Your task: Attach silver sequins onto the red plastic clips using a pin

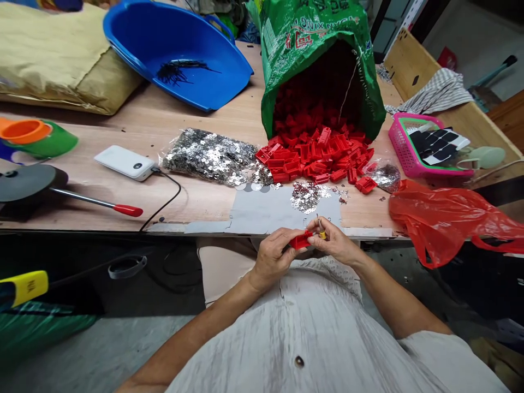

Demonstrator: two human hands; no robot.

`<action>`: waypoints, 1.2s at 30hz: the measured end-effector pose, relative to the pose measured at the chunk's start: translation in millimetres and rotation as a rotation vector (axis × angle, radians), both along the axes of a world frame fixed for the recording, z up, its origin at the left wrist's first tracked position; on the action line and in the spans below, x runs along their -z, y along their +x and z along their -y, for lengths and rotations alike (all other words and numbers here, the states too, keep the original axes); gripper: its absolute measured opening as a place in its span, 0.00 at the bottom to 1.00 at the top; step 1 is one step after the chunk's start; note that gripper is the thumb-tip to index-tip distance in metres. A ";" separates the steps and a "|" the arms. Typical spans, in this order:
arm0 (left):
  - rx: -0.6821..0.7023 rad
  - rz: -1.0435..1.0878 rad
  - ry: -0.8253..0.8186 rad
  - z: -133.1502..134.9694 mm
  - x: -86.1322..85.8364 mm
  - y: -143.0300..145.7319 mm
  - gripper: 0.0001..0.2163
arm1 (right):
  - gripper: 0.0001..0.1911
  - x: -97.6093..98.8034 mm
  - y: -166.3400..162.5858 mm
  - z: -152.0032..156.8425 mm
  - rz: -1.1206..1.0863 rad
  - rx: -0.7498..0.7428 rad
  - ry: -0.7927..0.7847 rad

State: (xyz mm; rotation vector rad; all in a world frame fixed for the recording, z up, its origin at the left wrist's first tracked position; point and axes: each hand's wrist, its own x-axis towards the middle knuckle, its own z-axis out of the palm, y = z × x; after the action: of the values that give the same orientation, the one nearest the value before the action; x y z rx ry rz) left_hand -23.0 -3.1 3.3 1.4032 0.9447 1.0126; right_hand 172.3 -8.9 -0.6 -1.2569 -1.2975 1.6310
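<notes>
My left hand (273, 254) is closed around a small red plastic part (301, 240) near the table's front edge. My right hand (333, 242) holds a small screwdriver-like tool with a yellow handle (322, 234), its thin shaft pointing up. The right fingertips also touch the red part's right end. Just beyond both hands, a little heap of shiny metal pieces (307, 197) lies on a grey sheet (262, 210). Behind it, many similar red parts (323, 153) spill from the mouth of a green sack (315, 33).
A clear bag of metal pieces (213, 155) and a white power bank (124, 162) lie to the left. Farther back is a blue scoop-shaped basin (229, 82). At right stand a pink basket (399, 144) and a red plastic bag (446, 213). A red-tipped lever (126, 210) juts in at left.
</notes>
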 end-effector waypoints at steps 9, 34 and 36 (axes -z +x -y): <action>0.044 0.042 -0.032 -1.9 3.2 -8.3 0.14 | 0.23 4.3 1.2 7.3 -0.225 -0.075 -0.143; 0.007 0.440 -0.445 -4.0 11.9 -13.9 0.22 | 0.03 24.1 38.5 -108.7 0.909 0.120 0.523; 0.005 0.458 -0.458 -4.4 10.8 -13.9 0.23 | 0.03 23.9 41.1 -108.0 0.883 0.149 0.512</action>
State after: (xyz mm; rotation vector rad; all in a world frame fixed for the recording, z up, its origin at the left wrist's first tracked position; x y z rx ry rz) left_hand -36.9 1.3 -7.5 0.7502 0.7643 0.9804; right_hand 213.4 99.1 -24.5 -1.7325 -1.9037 0.5308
